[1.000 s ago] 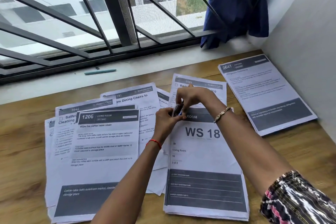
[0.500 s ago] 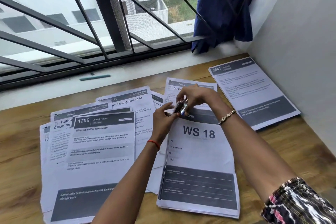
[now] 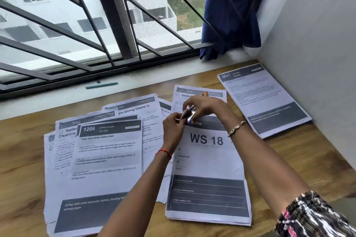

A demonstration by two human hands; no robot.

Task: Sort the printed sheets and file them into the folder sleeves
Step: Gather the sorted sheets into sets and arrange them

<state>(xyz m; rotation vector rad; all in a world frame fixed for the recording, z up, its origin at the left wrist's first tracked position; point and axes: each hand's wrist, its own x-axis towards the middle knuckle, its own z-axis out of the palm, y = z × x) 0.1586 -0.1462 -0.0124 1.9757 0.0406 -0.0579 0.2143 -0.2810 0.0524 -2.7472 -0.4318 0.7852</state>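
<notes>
Both hands meet above the top edge of the "WS 18" stack [image 3: 208, 161] of printed sheets. My left hand [image 3: 172, 128] and my right hand [image 3: 204, 105] pinch a small shiny clip-like object [image 3: 188, 114] between their fingertips. What exactly the object is cannot be told. A fanned spread of sheets lies to the left, with the "1206 Living Room" sheet [image 3: 107, 159] on top. A "Bedside" sheet [image 3: 192, 94] shows behind my hands. A separate "2641 Kitchen" stack [image 3: 264, 100] lies at the right by the wall. No folder is in view.
The wooden table [image 3: 19, 159] runs along a window sill [image 3: 57, 98] with a teal pen [image 3: 101, 85] on it. Metal window bars stand behind. A blue cloth [image 3: 231, 11] hangs at the back right. A grey wall [image 3: 317, 63] bounds the table's right side.
My hands stay together over the "WS 18" stack, working the small shiny object; it now looks turned and lifted slightly. The camera has shifted a little; the sheets have not moved.
</notes>
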